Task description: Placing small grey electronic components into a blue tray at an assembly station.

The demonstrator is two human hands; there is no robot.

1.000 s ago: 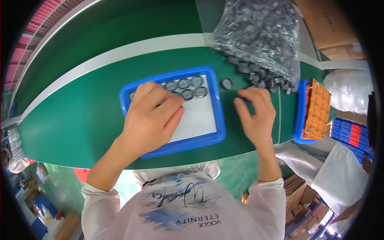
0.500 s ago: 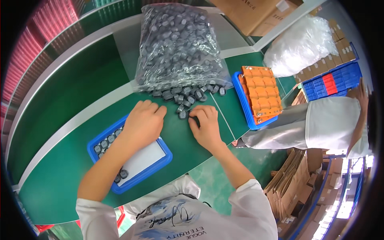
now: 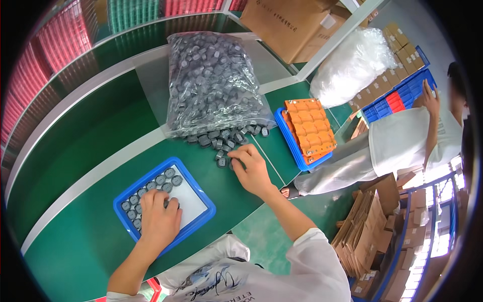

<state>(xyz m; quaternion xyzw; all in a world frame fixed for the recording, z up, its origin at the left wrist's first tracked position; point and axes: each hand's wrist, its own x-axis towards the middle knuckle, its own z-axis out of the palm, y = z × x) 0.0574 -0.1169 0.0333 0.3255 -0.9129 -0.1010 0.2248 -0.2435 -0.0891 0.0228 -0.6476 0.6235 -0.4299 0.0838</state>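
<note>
My left hand (image 3: pixel 158 214) is down in a blue-rimmed tray (image 3: pixel 205 217) with a white bottom. Its fingertips are closed on a small grey plastic part (image 3: pixel 172 203). Several like it, rounded blocks such as this grey part (image 3: pixel 160 179), stand in rows along the tray's far and left sides. My right hand (image 3: pixel 250 168) is at the near end of a loose pile of grey parts (image 3: pixel 221 139), thumb and fingers pinched around one partly hidden part. Another grey part (image 3: pixel 221 162) lies just left of those fingers.
A large clear plastic bag (image 3: pixel 214 83) full of grey parts lies open toward me behind the pile. To the right, orange moulded plates (image 3: pixel 311 128) sit on blue trays (image 3: pixel 287 136). Beyond are a cardboard box (image 3: pixel 287 25), a white plastic sack (image 3: pixel 349 65) and another person (image 3: pixel 397 141).
My left hand has moved from beside the pile down and left into the tray. My right hand stays by the pile, its fingers now closer together. The view has shifted.
</note>
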